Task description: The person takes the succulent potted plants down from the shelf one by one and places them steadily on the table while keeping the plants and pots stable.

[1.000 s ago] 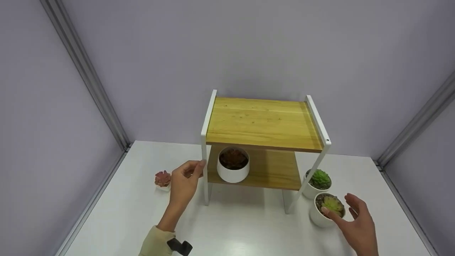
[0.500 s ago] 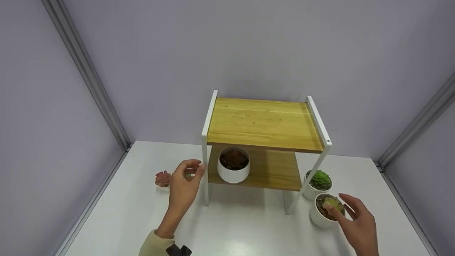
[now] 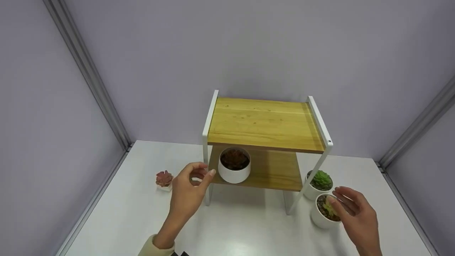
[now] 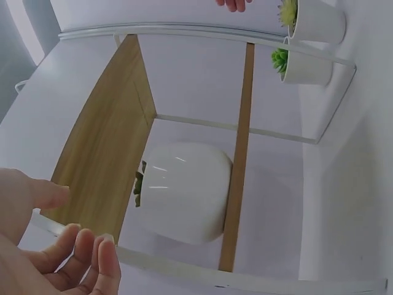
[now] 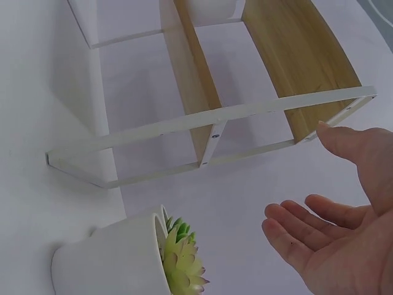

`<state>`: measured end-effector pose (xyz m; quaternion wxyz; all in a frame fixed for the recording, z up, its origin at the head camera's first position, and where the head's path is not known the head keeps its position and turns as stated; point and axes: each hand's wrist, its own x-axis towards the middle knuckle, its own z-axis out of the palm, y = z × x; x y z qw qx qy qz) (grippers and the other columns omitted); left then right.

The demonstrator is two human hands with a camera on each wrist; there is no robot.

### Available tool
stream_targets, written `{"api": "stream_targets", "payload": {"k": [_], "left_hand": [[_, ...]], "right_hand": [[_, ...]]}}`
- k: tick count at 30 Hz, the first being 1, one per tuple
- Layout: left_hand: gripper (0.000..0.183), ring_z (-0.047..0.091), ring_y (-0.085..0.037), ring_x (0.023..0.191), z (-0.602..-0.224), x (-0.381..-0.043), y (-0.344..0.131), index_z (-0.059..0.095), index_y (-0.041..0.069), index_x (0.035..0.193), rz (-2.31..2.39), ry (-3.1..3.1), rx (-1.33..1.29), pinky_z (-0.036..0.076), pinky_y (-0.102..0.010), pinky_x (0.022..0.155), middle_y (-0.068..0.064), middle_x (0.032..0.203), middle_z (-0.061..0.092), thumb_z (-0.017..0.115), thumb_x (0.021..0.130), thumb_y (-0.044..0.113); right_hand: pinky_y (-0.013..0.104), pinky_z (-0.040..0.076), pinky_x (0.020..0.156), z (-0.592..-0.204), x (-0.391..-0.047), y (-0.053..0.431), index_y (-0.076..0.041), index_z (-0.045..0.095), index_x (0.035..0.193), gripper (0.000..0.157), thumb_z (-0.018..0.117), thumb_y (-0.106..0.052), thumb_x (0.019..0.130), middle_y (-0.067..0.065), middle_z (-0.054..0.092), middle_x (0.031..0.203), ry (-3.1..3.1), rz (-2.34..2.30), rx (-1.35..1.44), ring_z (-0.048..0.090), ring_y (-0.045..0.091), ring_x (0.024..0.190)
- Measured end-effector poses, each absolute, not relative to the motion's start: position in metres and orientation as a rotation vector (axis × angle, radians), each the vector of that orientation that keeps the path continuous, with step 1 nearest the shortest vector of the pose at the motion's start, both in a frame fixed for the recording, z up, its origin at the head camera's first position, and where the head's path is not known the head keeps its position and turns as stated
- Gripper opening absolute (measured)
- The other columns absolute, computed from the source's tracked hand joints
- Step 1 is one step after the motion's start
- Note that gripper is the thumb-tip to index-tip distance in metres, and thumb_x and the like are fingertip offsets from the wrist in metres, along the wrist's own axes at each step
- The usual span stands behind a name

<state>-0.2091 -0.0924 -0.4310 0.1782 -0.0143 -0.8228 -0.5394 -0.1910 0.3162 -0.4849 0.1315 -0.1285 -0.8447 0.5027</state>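
My left hand (image 3: 188,192) is beside the left front post of a two-tier shelf (image 3: 263,124), fingers loosely bent. In the left wrist view, nothing sits between its thumb and fingers. A white pot with a dark reddish succulent (image 3: 234,174) stands on the lower board, just right of that hand. My right hand (image 3: 359,217) hovers by a white pot with a yellow-green succulent (image 3: 321,217), covering part of the plant. The right wrist view shows its thumb and fingers apart, holding nothing. Behind that pot is another white pot with a bright green succulent (image 3: 318,183).
A small pinkish-red succulent in a white pot (image 3: 164,179) stands on the white table (image 3: 117,213), left of my left hand. Something green shows through the left fingers, mostly hidden. Grey-lilac walls (image 3: 256,46) enclose the table at the back and sides.
My left hand has shifted slightly right and down, and its thumb has moved away from the fingers. The right hand has moved a little upward and left over the yellow-green succulent. The pots have stayed put.
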Motion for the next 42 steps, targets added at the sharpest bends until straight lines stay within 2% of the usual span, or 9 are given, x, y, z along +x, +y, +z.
{"api": "stream_targets", "payload": {"k": [5,11,14,19,22,25,29,37,42], "left_hand": [[0.036,0.062,-0.008,0.095,-0.423,-0.202,-0.086,0.066,0.016,0.119,-1.422,-2.386,-0.140,0.057,-0.028,0.078,0.001,0.104,0.067,0.072,0.090,0.035],[0.049,0.065,-0.021,0.107,-0.414,-0.198,-0.081,0.063,0.011,0.127,-1.398,-2.495,-0.166,0.058,-0.024,0.078,-0.003,0.116,0.066,0.071,0.089,0.041],[0.058,0.063,-0.025,0.114,-0.412,-0.197,-0.079,0.059,0.009,0.133,-1.459,-2.535,-0.179,0.059,-0.026,0.082,-0.009,0.125,0.062,0.070,0.089,0.044],[0.069,0.060,-0.031,0.123,-0.410,-0.200,-0.074,0.049,0.003,0.142,-1.518,-2.547,-0.244,0.057,-0.030,0.091,-0.017,0.139,0.053,0.070,0.090,0.044],[0.071,0.058,-0.032,0.126,-0.409,-0.202,-0.069,0.045,0.002,0.144,-1.485,-2.541,-0.296,0.056,-0.037,0.095,-0.018,0.139,0.052,0.070,0.090,0.042],[0.073,0.056,-0.032,0.127,-0.408,-0.204,-0.064,0.045,0.004,0.145,-1.396,-2.576,-0.283,0.051,-0.047,0.101,-0.017,0.138,0.054,0.071,0.089,0.044],[0.075,0.049,-0.037,0.133,-0.408,-0.206,-0.058,0.045,0.005,0.145,-1.299,-2.642,-0.212,0.044,-0.055,0.106,-0.018,0.143,0.049,0.070,0.088,0.048],[0.080,0.047,-0.040,0.134,-0.412,-0.213,-0.047,0.039,-0.001,0.147,-1.331,-2.629,-0.178,0.042,-0.056,0.107,-0.021,0.146,0.046,0.070,0.089,0.045],[0.080,0.046,-0.038,0.135,-0.416,-0.222,-0.042,0.037,-0.001,0.147,-1.330,-2.615,-0.160,0.043,-0.055,0.107,-0.022,0.149,0.041,0.070,0.089,0.042]], "right_hand": [[0.005,0.048,0.088,-0.482,-0.193,0.314,-0.015,0.050,0.139,0.057,0.069,-0.038,0.090,0.006,0.059,0.135,-2.448,1.466,-0.283,0.059,-0.016,0.106],[0.005,0.048,0.087,-0.473,-0.196,0.310,-0.016,0.059,0.130,0.046,0.069,-0.037,0.091,0.004,0.066,0.126,-2.475,1.404,-0.220,0.060,-0.014,0.102],[0.006,0.049,0.086,-0.467,-0.199,0.310,-0.016,0.063,0.125,0.042,0.069,-0.038,0.090,0.000,0.068,0.121,-2.469,1.401,-0.191,0.062,-0.012,0.101],[0.006,0.049,0.086,-0.460,-0.204,0.309,-0.016,0.060,0.129,0.044,0.068,-0.037,0.092,0.001,0.070,0.120,-2.449,1.410,-0.128,0.064,-0.009,0.102],[0.007,0.049,0.087,-0.457,-0.207,0.308,-0.015,0.058,0.132,0.046,0.068,-0.037,0.092,0.002,0.070,0.121,-2.438,1.426,-0.105,0.064,-0.009,0.103],[0.009,0.051,0.084,-0.454,-0.209,0.306,-0.015,0.061,0.129,0.045,0.068,-0.038,0.092,0.000,0.069,0.121,-2.446,1.431,-0.109,0.064,-0.009,0.102],[0.011,0.052,0.082,-0.451,-0.211,0.303,-0.015,0.067,0.123,0.042,0.067,-0.042,0.092,-0.006,0.071,0.117,-2.468,1.423,-0.113,0.065,-0.009,0.100],[0.010,0.051,0.083,-0.448,-0.216,0.298,-0.014,0.065,0.126,0.045,0.067,-0.043,0.091,-0.006,0.070,0.118,-2.460,1.449,-0.109,0.066,-0.007,0.101],[0.010,0.051,0.083,-0.447,-0.219,0.293,-0.014,0.066,0.125,0.044,0.067,-0.043,0.091,-0.005,0.072,0.118,-2.440,1.495,-0.102,0.067,-0.006,0.101]]}}
